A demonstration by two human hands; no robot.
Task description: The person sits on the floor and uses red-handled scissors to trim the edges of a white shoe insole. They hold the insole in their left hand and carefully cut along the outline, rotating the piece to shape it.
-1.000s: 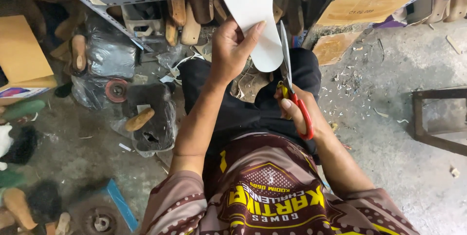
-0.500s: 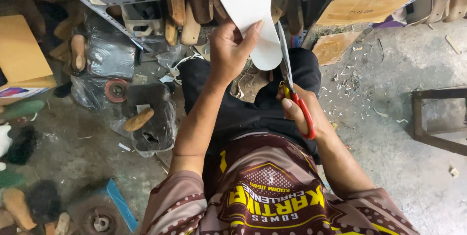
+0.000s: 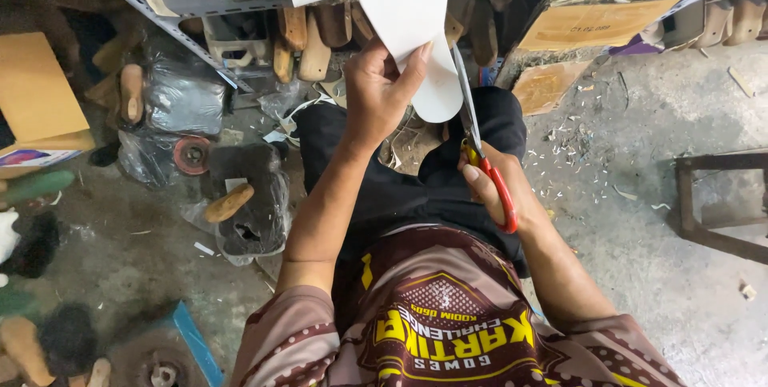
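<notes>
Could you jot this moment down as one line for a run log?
left hand: holds white sheet | right hand: grips red-handled scissors, blades at sheet edge | floor: scraps

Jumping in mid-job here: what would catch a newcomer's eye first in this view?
At top centre, the left hand holds up a white sheet with a rounded lower end, while the right hand works red-handled scissors along the sheet's right edge. Wooden shoe lasts hang in a row under the bench edge behind it, and pale offcuts litter the concrete floor to the right.
</notes>
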